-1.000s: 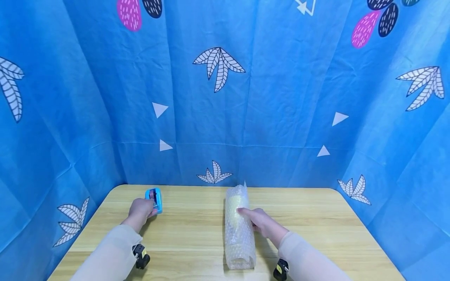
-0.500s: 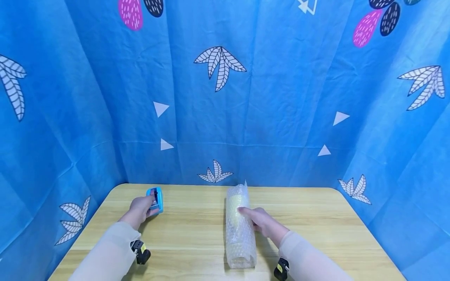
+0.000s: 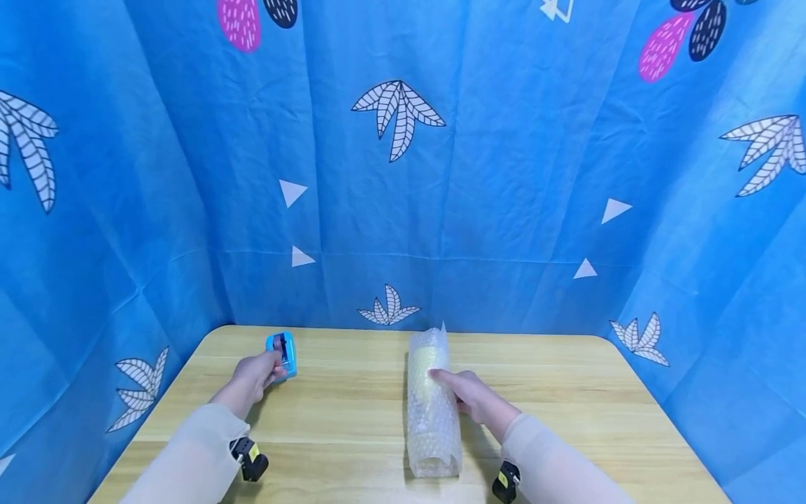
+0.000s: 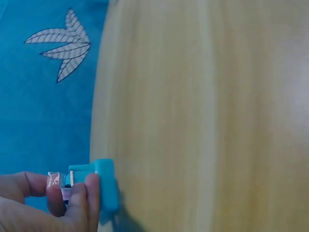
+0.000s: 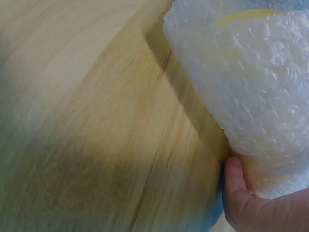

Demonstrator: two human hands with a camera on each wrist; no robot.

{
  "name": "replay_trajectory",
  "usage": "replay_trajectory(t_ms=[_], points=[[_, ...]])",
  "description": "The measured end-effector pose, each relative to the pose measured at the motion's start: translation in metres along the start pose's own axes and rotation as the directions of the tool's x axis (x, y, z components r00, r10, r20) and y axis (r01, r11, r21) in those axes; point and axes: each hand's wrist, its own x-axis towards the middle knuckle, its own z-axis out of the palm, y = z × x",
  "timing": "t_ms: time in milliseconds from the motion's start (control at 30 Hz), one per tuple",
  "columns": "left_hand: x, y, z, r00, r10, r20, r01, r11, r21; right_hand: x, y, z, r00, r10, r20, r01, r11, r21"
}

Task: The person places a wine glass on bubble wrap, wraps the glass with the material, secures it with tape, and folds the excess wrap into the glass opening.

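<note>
A blue tape dispenser (image 3: 291, 355) is in my left hand (image 3: 253, 374) over the table's left back part. In the left wrist view my fingers grip the dispenser (image 4: 108, 191), and a short end of clear tape (image 4: 54, 180) shows at my fingertips beside the toothed cutter (image 4: 72, 178). At the middle of the table lies a roll of bubble wrap (image 3: 431, 430), pointing away from me, with something yellowish inside. My right hand (image 3: 474, 396) holds the roll from its right side, thumb on top. Part of that hand is hidden beneath the roll in the right wrist view.
The wooden table (image 3: 567, 392) has rounded back corners. Blue patterned curtain (image 3: 504, 175) hangs behind it and along both sides. A small black camera sits at each wrist (image 3: 250, 458) over white sleeves.
My left thumb and fingers have shifted on the dispenser, the thumb drawing back toward me. The right hand and the roll stay put. The head view has turned slightly.
</note>
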Motion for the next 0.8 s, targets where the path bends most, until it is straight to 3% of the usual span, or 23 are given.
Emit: replay_trajectory(t_ms=[267, 367, 467, 533, 600, 700, 800], points=[[-0.009, -0.015, 0.006, 0.988, 0.148, -0.040, -0.137, 0.971, 0.196, 0.000, 0.000, 0.000, 1.000, 0.006, -0.007, -0.006, 1.000, 0.003], [-0.018, -0.016, 0.011, 0.960, 0.267, -0.080, -0.237, 0.933, 0.272, -0.001, 0.000, 0.001, 1.000, 0.003, -0.005, -0.003, 1.000, 0.007], [-0.027, -0.018, 0.018, 0.925, 0.353, -0.138, -0.288, 0.892, 0.348, -0.002, 0.000, 0.001, 1.000, 0.001, 0.000, -0.001, 1.000, 0.012], [-0.031, -0.019, 0.022, 0.919, 0.354, -0.174, -0.282, 0.898, 0.337, -0.002, 0.000, 0.001, 1.000, 0.000, 0.005, 0.000, 1.000, 0.014], [-0.032, -0.020, 0.026, 0.939, 0.305, -0.159, -0.257, 0.930, 0.265, -0.002, 0.000, 0.001, 1.000, -0.002, 0.004, 0.002, 1.000, 0.014], [-0.029, -0.019, 0.030, 0.975, 0.202, -0.090, -0.195, 0.978, 0.076, -0.002, -0.001, 0.000, 1.000, -0.004, -0.003, 0.004, 1.000, 0.012], [-0.025, -0.019, 0.031, 0.994, 0.105, -0.043, -0.108, 0.990, -0.089, -0.002, -0.001, 0.000, 1.000, -0.001, -0.007, 0.001, 1.000, 0.011]])
